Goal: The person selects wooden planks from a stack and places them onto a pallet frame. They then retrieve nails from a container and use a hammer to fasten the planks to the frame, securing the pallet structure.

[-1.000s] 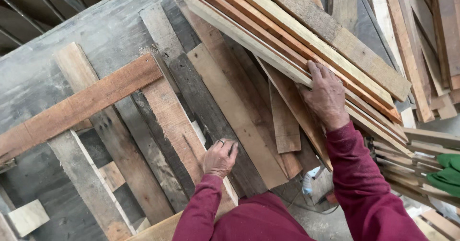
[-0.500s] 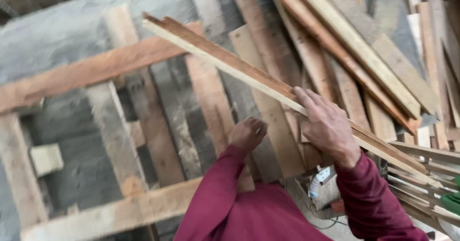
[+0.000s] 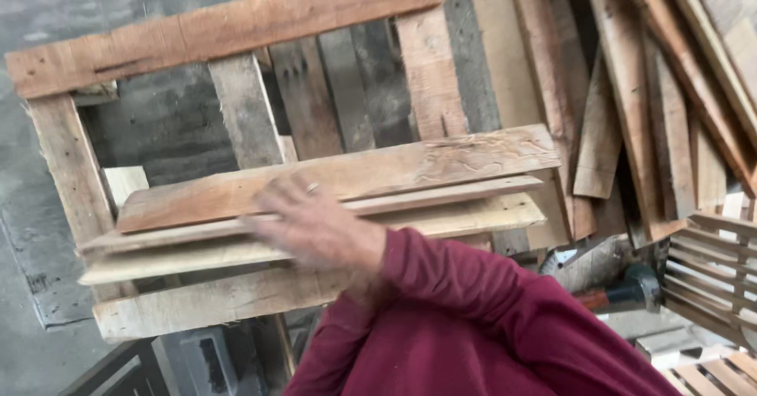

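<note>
Wooden slats (image 3: pixel 315 223) lie stacked across the pallet frame (image 3: pixel 71 167) — right hand (image 3: pixel 315 226) flat, fingers spread on them; left hand unseen. Best press evenly, keeping edges aligned.

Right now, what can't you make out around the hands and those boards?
- Right hand: motion-blurred in the head view; its grip on the stacked boards is unclear.
- Left hand: hidden, probably under the maroon sleeve.
- Tool at lower right: partly covered by the sleeve, kind uncertain.
- Leaning planks: cut off by the top and right edges.
</note>
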